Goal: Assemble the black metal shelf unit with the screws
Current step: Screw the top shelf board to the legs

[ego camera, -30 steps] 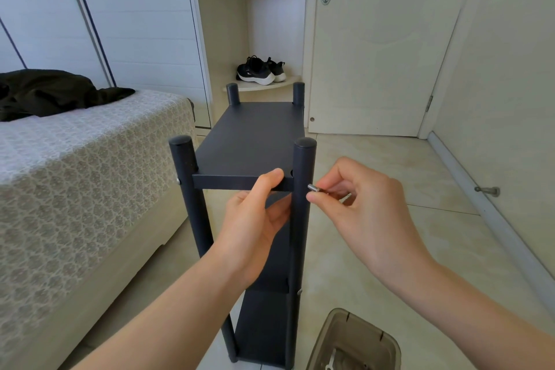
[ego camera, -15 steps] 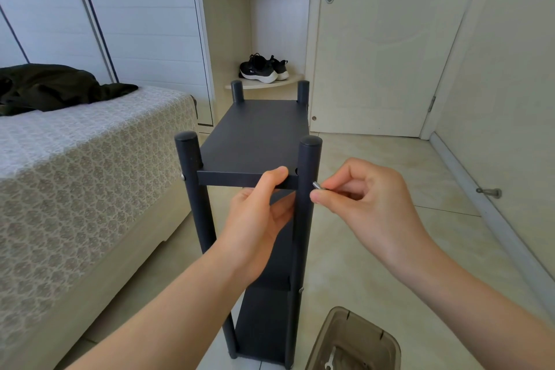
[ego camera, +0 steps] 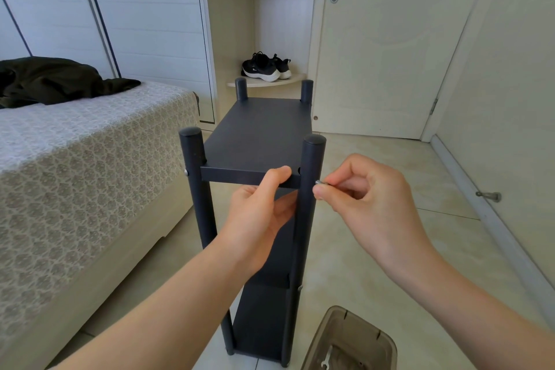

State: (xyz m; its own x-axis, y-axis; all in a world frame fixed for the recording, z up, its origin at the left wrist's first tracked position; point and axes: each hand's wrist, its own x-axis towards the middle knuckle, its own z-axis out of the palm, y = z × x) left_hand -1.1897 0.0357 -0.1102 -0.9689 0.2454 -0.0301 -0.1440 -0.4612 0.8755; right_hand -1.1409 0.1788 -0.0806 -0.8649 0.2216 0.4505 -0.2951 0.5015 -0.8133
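The black metal shelf unit [ego camera: 258, 135] stands upright on the tiled floor, with four round posts and stacked shelves. My left hand [ego camera: 261, 213] grips the front edge of the top shelf, thumb on top and fingers underneath, right beside the near right post [ego camera: 310, 177]. My right hand [ego camera: 360, 201] pinches a small silver screw [ego camera: 318, 182] between thumb and forefinger, its tip against the outer side of that post at shelf height. A silver screw head [ego camera: 186, 172] shows on the near left post.
A bed [ego camera: 75, 159] with a patterned cover lies close on the left, dark clothing [ego camera: 51, 81] on it. A brown plastic box [ego camera: 351, 339] holding a small wrench sits on the floor at bottom right. A shut door [ego camera: 390, 54] and a corner shelf with black shoes [ego camera: 265, 67] stand behind.
My right hand has brought the screw closer until it meets the side of the near right post. My left hand keeps its grip on the top shelf.
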